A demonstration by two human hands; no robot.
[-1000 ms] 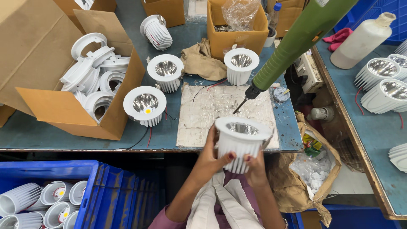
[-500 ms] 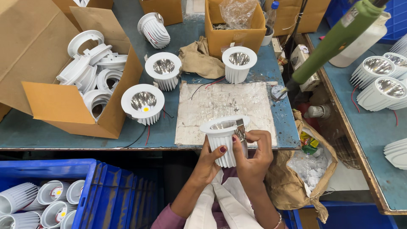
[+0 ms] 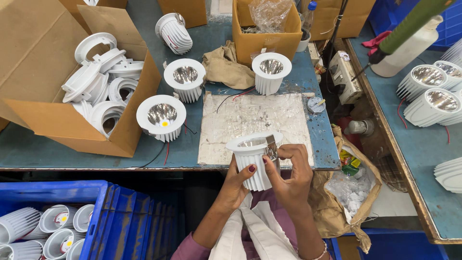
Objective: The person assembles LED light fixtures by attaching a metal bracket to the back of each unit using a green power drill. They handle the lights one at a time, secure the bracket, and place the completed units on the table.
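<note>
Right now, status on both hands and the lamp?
Left hand grips white lamp housing from below. Right hand pinches metal clip at its rim. Hanging screwdriver off to the right, clear.

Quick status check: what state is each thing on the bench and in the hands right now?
Downlight housing: held tilted above bench edge.
Left hand: gripping the housing's finned side.
Right hand: pinching metal clip at its rim.
Hanging screwdriver: unheld, off to the side.
Cardboard box: open, holding white rings.
Three downlights: upright on bench.
</note>
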